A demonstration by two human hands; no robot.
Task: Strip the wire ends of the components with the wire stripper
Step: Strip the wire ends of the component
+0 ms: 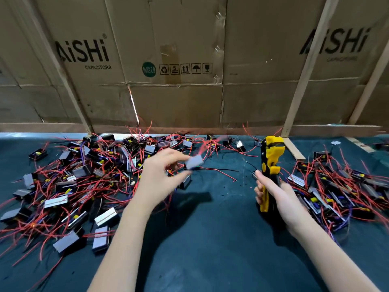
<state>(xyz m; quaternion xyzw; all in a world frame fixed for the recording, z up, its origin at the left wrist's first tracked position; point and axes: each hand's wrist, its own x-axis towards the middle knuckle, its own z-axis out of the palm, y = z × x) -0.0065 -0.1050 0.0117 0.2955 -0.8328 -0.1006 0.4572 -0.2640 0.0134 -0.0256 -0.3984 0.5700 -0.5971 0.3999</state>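
The left hand [160, 171] pinches a blurred grey block component [194, 162] with red wires over the bare middle of the dark green tabletop [210, 239]. The right hand [275, 197] grips the upright yellow-and-black wire stripper [270, 157], fingers curled round its handles. Wired component heaps [73, 182] crowd both sides, cut off at the edges.

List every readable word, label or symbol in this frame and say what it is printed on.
"AiSHi CAPACITORS": left cardboard panel.
"RoHS 2.0": green round sticker.
"5": stacking symbol in the handling-symbol row.
"AiSHi": right cardboard panel; the small line beneath is too blurred to read.
Wire stripper and components: no readable text.
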